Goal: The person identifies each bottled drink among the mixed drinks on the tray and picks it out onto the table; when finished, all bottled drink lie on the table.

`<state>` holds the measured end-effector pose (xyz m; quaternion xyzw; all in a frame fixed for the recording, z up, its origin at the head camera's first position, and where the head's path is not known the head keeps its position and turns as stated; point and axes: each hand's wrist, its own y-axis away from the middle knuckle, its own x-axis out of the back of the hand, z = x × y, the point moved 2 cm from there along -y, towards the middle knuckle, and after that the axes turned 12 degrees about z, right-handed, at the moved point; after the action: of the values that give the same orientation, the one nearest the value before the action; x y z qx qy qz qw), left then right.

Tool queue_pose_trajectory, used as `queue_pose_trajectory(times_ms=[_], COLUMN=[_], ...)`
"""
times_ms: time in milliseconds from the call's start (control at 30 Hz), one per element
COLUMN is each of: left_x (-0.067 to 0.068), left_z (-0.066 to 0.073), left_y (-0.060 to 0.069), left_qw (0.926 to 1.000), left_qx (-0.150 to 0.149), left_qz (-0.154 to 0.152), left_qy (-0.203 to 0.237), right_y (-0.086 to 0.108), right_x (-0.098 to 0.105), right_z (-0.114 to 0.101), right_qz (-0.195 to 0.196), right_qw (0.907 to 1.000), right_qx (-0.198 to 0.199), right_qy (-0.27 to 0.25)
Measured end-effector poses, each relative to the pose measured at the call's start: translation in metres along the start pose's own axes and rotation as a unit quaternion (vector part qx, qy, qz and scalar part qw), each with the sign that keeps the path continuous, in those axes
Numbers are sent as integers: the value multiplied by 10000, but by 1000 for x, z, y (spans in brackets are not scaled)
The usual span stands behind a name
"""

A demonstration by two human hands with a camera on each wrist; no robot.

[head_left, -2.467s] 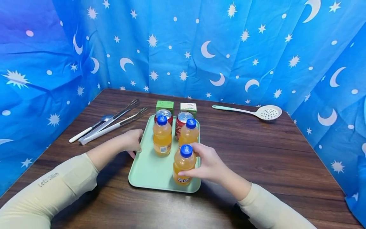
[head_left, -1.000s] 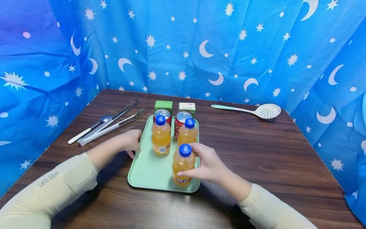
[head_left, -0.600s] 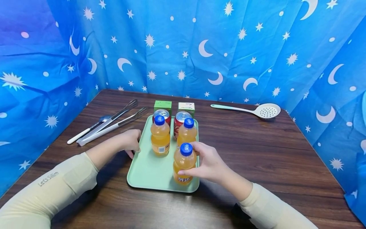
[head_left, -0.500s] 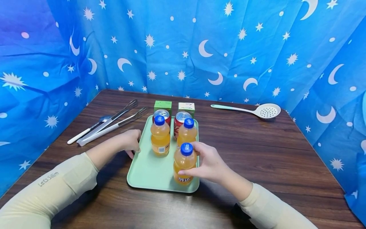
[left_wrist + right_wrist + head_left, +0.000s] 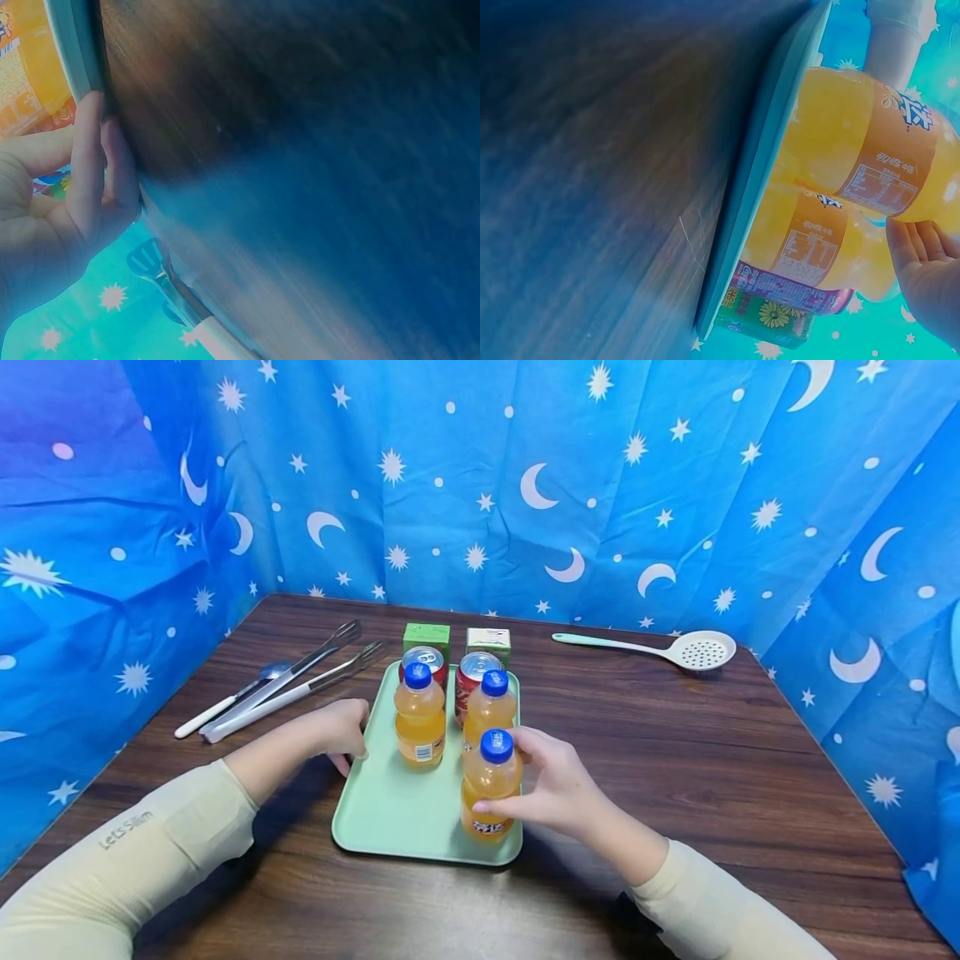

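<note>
My right hand (image 5: 558, 785) holds the nearest orange bottle (image 5: 491, 789), blue-capped and upright at the front right of the green tray (image 5: 405, 827). In the right wrist view the fingers of my right hand (image 5: 930, 277) are against that bottle (image 5: 840, 135). My left hand (image 5: 342, 731) grips the tray's left rim, and in the left wrist view my left hand (image 5: 75, 195) has its fingers at the tray edge (image 5: 75, 45). Two more orange bottles stand on the tray, one at left (image 5: 420, 727) and one at right (image 5: 487, 714). Behind them are two red cans (image 5: 463, 693).
A green carton (image 5: 427, 637) and a white-topped carton (image 5: 489, 642) stand behind the cans. Tongs (image 5: 277, 702) and a white-handled utensil (image 5: 206, 717) lie left of the tray. A slotted ladle (image 5: 701, 652) lies at the back right. A starry blue curtain surrounds the table.
The nearest bottle, held in my right hand, has shifted slightly to the right and away from the front edge. My left hand stays at the tray rim.
</note>
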<state>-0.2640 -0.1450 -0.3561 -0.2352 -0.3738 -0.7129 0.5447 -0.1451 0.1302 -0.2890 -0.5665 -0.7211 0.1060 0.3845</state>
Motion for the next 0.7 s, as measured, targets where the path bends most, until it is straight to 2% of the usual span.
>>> queue_pose_trajectory(times_ms=[500,700], left_x=[0,0], left_z=[0,1], left_y=[2,3], left_qw=[10000,10000], left_qx=[-27,-18], left_qz=[35,27], left_qy=[23,59], right_y=[2,2], right_x=[6,8], right_z=[3,5], right_qz=[196,211], right_qw=[9994,9985], right_qx=[-268,-496], right_qy=[47,107])
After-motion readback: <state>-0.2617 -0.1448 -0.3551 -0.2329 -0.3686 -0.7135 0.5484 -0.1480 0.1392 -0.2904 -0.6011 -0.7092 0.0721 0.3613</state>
